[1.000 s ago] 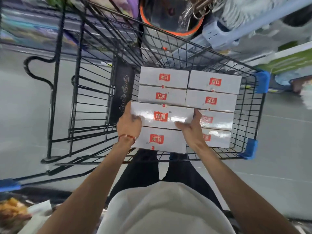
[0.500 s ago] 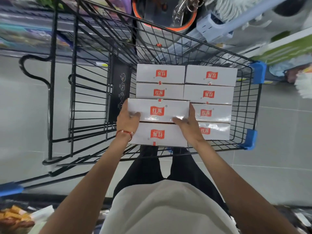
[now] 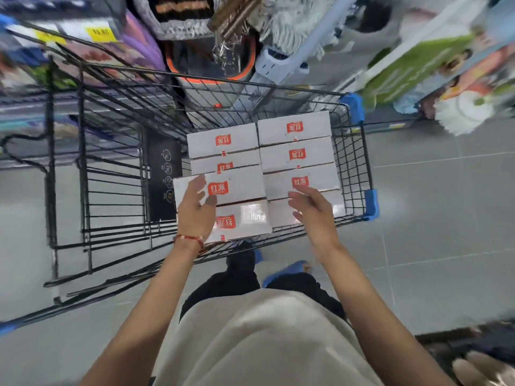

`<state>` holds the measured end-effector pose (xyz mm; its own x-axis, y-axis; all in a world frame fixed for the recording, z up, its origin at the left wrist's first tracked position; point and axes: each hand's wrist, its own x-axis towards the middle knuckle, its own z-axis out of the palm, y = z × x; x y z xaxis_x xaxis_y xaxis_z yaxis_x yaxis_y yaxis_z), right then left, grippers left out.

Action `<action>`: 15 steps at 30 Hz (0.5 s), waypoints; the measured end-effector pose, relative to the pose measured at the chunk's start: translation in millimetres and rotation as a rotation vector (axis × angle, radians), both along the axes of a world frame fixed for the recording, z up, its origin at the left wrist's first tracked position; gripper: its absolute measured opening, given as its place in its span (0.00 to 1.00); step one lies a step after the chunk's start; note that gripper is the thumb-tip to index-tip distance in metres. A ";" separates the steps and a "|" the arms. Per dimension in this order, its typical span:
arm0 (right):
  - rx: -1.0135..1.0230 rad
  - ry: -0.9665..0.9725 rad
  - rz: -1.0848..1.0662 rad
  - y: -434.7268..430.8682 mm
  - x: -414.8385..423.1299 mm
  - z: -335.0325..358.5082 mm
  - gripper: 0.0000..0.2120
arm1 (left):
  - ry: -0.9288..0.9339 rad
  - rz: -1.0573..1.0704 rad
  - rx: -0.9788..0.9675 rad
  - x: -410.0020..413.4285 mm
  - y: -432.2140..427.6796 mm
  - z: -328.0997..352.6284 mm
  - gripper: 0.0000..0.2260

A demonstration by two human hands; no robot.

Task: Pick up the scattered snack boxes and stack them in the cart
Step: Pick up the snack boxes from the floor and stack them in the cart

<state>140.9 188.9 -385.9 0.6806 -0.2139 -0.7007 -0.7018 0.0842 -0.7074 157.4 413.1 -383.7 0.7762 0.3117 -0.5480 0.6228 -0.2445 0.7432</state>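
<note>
White 红派 snack box (image 3: pixel 242 184), gripped earlier, now lies released in the cart (image 3: pixel 278 88); left hand (image 3: pixel 195 208) and right hand (image 3: pixel 313 211) hover spread and empty.

Grey tiled floor (image 3: pixel 446 218), stocked shelves (image 3: pixel 418 65)

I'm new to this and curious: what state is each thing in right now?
top box, lying flat on the left column.
left hand, open, fingers straight over the top box.
right hand, open, holding nothing.
snack boxes, stacked flat in two columns.
cart, holding the boxes.
</note>
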 end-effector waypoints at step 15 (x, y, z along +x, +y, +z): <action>0.104 -0.151 -0.502 -213.8 -151.1 55.4 0.07 | -0.092 -0.514 -0.172 -61.6 -266.8 61.1 0.14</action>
